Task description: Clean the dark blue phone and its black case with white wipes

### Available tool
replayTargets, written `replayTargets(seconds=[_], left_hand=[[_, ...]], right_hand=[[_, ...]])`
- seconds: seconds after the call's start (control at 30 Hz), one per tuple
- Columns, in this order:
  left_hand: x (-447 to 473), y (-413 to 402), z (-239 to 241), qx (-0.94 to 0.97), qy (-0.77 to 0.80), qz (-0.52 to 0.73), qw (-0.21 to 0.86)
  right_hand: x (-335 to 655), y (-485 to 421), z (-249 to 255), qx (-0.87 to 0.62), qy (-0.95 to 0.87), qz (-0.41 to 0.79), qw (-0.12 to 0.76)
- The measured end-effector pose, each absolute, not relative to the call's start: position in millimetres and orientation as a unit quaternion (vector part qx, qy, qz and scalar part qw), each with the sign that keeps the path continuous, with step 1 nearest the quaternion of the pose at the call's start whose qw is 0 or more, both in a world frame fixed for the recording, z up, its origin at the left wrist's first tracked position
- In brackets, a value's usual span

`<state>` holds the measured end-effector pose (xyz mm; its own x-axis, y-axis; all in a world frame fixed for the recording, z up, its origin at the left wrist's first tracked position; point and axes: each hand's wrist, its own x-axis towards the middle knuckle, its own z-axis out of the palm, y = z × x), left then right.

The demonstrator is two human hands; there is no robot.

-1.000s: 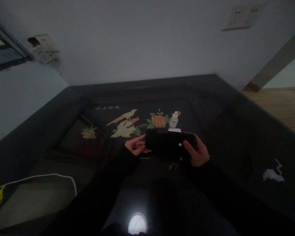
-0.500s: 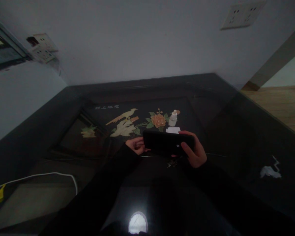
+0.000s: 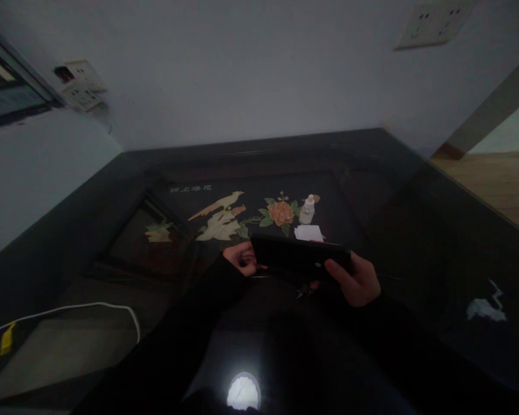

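Observation:
A dark, flat oblong object (image 3: pixel 292 256) with one small pale dot lies lengthwise between my hands, above the dark tabletop; its exact kind does not show. My right hand (image 3: pixel 358 279) grips its right end, thumb across the near face and the other fingers mostly hidden behind. At the left end, my left hand (image 3: pixel 243 257) has its fingers curled against the edge. Just beyond the object are some white paper pieces (image 3: pixel 308 232), partly covered by it. A small clear bottle with a white cap (image 3: pixel 307 210) stands upright behind the paper.
The glossy black table (image 3: pixel 225 161) carries an inlaid bird-and-flower picture (image 3: pixel 281 213). A crumpled white scrap (image 3: pixel 486 309) lies at right. A white cable (image 3: pixel 90 305) with a yellow tag (image 3: pixel 7 340) runs at left. Walls with sockets (image 3: pixel 435 23) border the table.
The right end of the dark object and my right hand have moved right and slightly nearer, so more white paper shows. My left hand keeps nearly the same place. The view has shifted slightly.

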<state>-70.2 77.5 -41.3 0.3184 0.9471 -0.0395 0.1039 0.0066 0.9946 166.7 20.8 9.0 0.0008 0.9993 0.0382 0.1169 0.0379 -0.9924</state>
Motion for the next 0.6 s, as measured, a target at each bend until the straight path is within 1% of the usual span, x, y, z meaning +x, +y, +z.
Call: replayTargets(seconds=[0.13, 0.23, 0.4, 0.6], left_hand=[[-68, 74, -39, 0.585, 0.446, 0.387, 0.555], [-68, 74, -42, 0.583, 0.452, 0.383, 0.556], [-71, 79, -49, 0.581, 0.464, 0.343, 0.574], [-70, 79, -48, 0.585, 0.474, 0.292, 0.59]], right_hand=[[171, 23, 14, -0.501, -0.53, 0.495, 0.472], [175, 25, 15, -0.488, -0.558, 0.496, 0.452], [179, 27, 16, -0.472, -0.637, 0.442, 0.42], [175, 21, 23, -0.459, -0.676, 0.397, 0.417]])
